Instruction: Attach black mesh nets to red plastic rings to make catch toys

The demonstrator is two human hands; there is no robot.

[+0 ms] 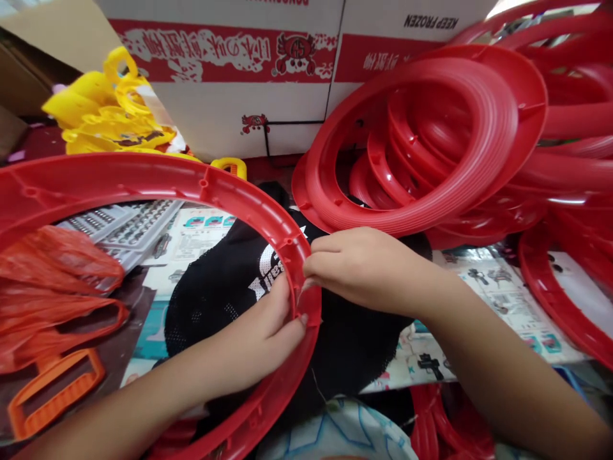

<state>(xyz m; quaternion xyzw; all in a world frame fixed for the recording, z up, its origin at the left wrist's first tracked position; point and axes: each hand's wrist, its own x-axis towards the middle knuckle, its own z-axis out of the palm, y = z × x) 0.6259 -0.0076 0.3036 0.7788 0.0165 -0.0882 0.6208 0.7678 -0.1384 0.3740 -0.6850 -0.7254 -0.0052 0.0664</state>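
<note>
In the head view, the red ring was raised at a tilt above the black cloth, its ribbed hollow side turned up toward the person, so that the channel lay exposed to the fingers. The left hand reached across the ring's opening and was clamped on its right-hand section, thumb over the channel and fingers at the inner edge, seemingly to steady it. The right hand came from the outer side, its fingertips bunched together at the channel just beyond the left thumb; whether they pinched the ring's wall or some small piece could not be told. With the hands that close, one probably braced the spot the other worked on.

More rings were heaped on the right, within reach, leaning over one another, likely because loose hoops do not stack neatly. White cartons stood behind like a wall. Yellow pieces, parts trays and an orange bag lay on the left, away from the right arm.
</note>
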